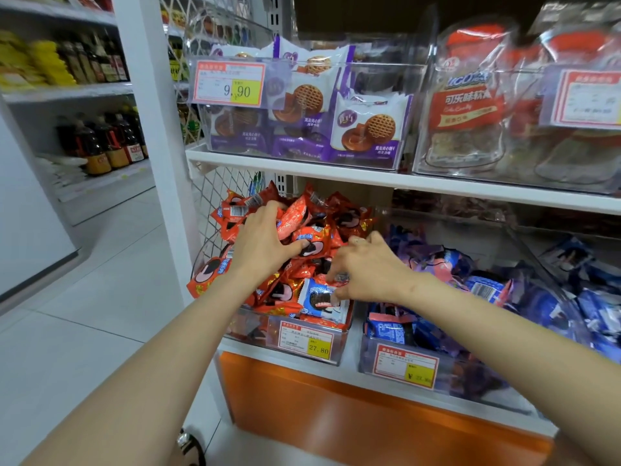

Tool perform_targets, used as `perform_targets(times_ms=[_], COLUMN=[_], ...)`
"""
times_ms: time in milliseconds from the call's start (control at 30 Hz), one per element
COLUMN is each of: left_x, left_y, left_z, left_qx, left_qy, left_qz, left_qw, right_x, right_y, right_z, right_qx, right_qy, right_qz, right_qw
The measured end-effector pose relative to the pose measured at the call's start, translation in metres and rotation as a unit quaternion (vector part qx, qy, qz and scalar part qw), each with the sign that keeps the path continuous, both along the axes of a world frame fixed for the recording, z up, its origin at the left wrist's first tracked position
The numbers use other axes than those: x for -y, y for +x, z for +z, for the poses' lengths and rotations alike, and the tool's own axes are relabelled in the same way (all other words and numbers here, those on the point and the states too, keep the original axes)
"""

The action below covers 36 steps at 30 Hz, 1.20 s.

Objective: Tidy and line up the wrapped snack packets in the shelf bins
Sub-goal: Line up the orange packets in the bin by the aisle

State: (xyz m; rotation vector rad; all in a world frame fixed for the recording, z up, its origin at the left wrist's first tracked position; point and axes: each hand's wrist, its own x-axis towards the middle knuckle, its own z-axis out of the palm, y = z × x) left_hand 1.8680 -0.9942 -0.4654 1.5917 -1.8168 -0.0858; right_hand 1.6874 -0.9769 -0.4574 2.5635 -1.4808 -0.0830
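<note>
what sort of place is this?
Most likely a grocery shop aisle: clear shelf bins of red snack packets, printed price tags like the 27.80 one, and sauce bottles on the neighbouring shelves.

Left hand: centre frame, gripping red packets heaped in a clear bin.
Right hand: just right of it, pinching a blue-white packet at the bin's front.
Blue packets: lower right, in the neighbouring bin.
</note>
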Motion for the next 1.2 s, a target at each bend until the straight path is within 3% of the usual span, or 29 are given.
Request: perform_targets(times_ms=[233, 533, 667, 833, 900, 1000, 1100, 1200], left_x=[-0.001, -0.002, -0.001, 0.003, 0.005, 0.005, 0.005, 0.006], left_y=[0.003, 0.004, 0.005, 0.011, 0.015, 0.016, 0.012, 0.01], left_z=[0.0, -0.001, -0.002, 0.0, 0.0, -0.006, -0.009, -0.01], left_qx=[0.0, -0.003, -0.009, -0.057, -0.087, -0.06, -0.023, -0.013], left_qy=[-0.003, -0.001, -0.003, 0.005, 0.0, -0.009, -0.011, -0.011], left_qz=[-0.005, -0.01, -0.014, 0.003, 0.018, 0.012, 0.001, 0.006], left_qw=[1.0, 1.0, 1.0, 0.998, 0.996, 0.998, 1.0, 1.0], right_x=[0.013, 0.027, 0.027, 0.008, -0.004, -0.016, -0.018, -0.019], right_y=[0.002, 0.013, 0.021, 0.014, 0.011, 0.004, -0.002, 0.005], right_z=[0.003, 0.001, -0.002, 0.008, 0.019, 0.035, 0.042, 0.025], right_qx=[0.037, 0.072, 0.112, 0.1, 0.125, 0.205, 0.301, 0.272], right_qy=[-0.03, 0.035, -0.055, -0.14, -0.135, -0.126, -0.019, 0.05], right_qz=[-0.074, -0.178, -0.206, -0.14, -0.13, -0.13, -0.118, -0.111], right_qw=[0.996, 0.981, 0.97, 0.975, 0.974, 0.962, 0.946, 0.955])
